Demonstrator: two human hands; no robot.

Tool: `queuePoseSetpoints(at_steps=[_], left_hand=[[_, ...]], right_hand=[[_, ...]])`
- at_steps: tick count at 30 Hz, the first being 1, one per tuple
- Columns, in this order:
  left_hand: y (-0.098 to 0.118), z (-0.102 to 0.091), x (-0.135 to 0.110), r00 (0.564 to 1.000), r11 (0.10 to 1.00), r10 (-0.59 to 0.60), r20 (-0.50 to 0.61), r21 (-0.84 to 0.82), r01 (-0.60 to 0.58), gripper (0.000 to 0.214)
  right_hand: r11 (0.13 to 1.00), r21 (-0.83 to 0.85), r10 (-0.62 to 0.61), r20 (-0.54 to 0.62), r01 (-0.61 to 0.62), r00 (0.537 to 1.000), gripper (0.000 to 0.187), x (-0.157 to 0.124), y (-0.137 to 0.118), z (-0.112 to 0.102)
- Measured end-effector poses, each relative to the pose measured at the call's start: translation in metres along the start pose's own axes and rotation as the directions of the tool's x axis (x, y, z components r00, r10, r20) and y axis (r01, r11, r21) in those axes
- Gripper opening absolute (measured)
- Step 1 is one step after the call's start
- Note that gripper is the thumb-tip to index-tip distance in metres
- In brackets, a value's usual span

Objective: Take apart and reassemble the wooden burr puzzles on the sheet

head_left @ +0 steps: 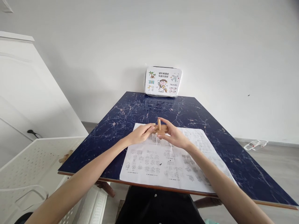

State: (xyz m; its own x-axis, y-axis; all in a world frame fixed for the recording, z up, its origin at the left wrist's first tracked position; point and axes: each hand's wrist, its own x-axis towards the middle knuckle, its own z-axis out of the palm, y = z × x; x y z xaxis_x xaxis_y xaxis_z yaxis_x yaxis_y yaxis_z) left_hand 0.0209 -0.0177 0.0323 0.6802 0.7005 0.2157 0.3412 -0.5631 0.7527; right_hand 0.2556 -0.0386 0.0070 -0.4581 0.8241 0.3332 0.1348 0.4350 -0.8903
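Both hands hold a small assembly of light wooden puzzle pieces (161, 129) above a printed sheet. My left hand (141, 133) is closed, its thumb and fingers pinching the left end of the pieces. From the right, my right hand (174, 134) grips them, fingers curled around the back and thumb in front. One wooden stick (159, 124) stands upright out of the flat-lying pieces. The fingers hide part of the assembly, so how the pieces join cannot be made out. Below the hands lies the white instruction sheet (149, 183), covered with small line drawings.
The sheet rests on a dark blue marbled table (116, 124). A white case (154, 90) with cartoon prints stands at its far edge by the wall. At left are a white perforated cart (46, 147), with another wooden piece (65, 156) on it, and a white cabinet (30, 93).
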Motion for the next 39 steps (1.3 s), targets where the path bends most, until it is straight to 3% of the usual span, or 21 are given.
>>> queuePoseSetpoints(at_steps=[3, 9, 17, 21, 26, 39], left_hand=[[0.004, 0.001, 0.0, 1.0, 0.999, -0.015, 0.011, -0.052, 0.015, 0.043], [0.008, -0.001, 0.001, 0.981, 0.901, -0.132, 0.143, -0.396, 0.179, 0.041], [0.001, -0.003, 0.003, 0.945, 0.757, -0.11, 0.308, -0.59, 0.28, 0.037], [0.0, -0.008, 0.003, 0.926, 0.726, -0.112, 0.361, -0.606, 0.324, 0.036], [0.0, -0.009, 0.001, 0.904, 0.734, -0.08, 0.42, -0.589, 0.338, 0.036], [-0.01, -0.002, 0.003, 0.931, 0.765, -0.099, 0.351, -0.572, 0.297, 0.032]], right_hand=[[1.0, 0.005, 0.024, -0.023, -0.024, 0.999, 0.081, 0.0, 0.0, 0.001], [0.991, 0.128, 0.035, -0.024, -0.032, 0.999, 0.064, 0.004, 0.001, -0.006], [0.982, 0.191, 0.0, 0.06, -0.011, 0.998, 0.075, 0.002, -0.009, -0.011], [0.971, 0.236, 0.006, 0.124, -0.036, 0.992, 0.095, 0.002, -0.006, -0.015], [0.96, 0.253, 0.082, 0.156, -0.12, 0.984, 0.093, 0.003, 0.002, -0.018], [0.968, 0.205, 0.138, 0.036, -0.142, 0.99, 0.102, 0.004, 0.004, -0.006]])
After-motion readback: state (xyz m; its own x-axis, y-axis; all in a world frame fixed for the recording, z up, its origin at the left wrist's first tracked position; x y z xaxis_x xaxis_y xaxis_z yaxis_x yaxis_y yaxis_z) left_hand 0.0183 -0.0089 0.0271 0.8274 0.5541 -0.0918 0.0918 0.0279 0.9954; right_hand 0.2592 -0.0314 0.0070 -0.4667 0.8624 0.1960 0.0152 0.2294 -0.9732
